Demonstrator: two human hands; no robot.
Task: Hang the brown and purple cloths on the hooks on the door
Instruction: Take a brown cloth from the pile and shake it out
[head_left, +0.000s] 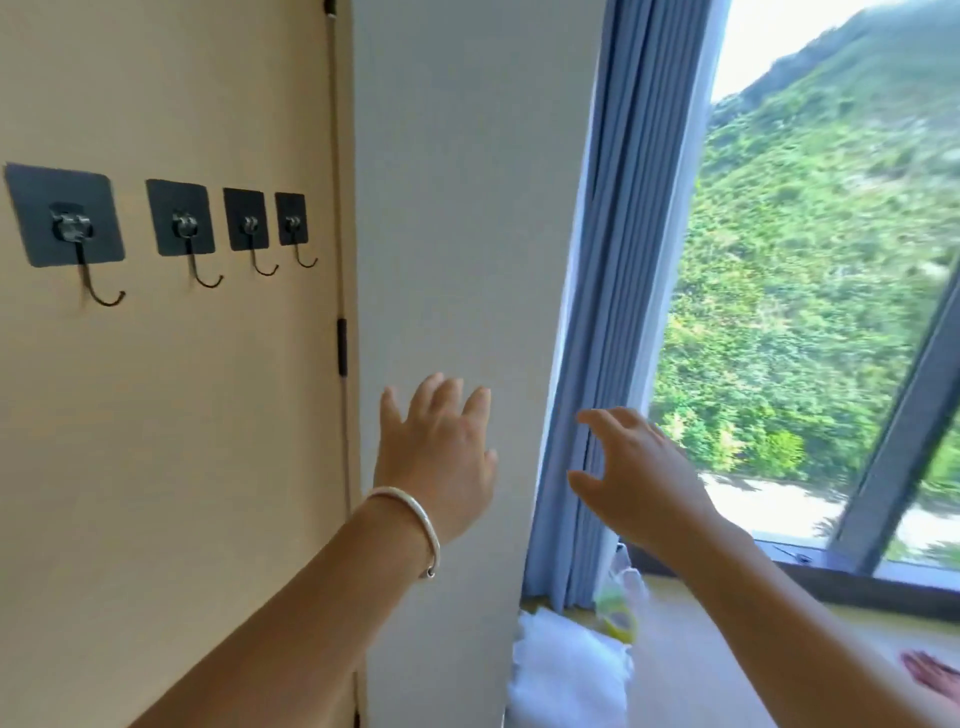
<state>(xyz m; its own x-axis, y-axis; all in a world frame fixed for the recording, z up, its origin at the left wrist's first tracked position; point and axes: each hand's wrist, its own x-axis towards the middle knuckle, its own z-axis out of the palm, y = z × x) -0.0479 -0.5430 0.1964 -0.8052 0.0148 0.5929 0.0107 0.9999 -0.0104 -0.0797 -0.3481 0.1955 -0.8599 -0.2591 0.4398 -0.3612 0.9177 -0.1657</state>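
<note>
The door (171, 415) is on the left, pale beige and plain. Four hooks (195, 231) are stuck on it in a row, each on a dark square pad, and all four hang bare. The nearest pad is at the far left and the row runs away to the right toward the hinge (342, 347). Right of the door is a grey-white wall (467, 208). Further right hangs a blue curtain (618, 312), and behind it is a window (883, 493) with a dark frame and a green hillside outside.

Below the window is a light wooden sill (810, 629). At its left end, near the bottom of the curtain, lies something white and crumpled (566, 670), and just beside it something yellow-green (615, 608); both are too blurred to name. At the right edge a small reddish-brown patch (932, 675) lies on the sill; it may be one of the cloths, but I cannot tell. The purple cloth I do not see.

Both arms are stretched forward and upward. The left hand (441, 457) is in front of the wall, back toward the camera, fingers spread and straight, holding nothing. A silver bangle (415, 525) sits on its wrist. The right hand (639, 467) is in front of the curtain edge, fingers loosely bent and apart from the thumb, its grip open and empty. The two hands are well apart from the hooks.
</note>
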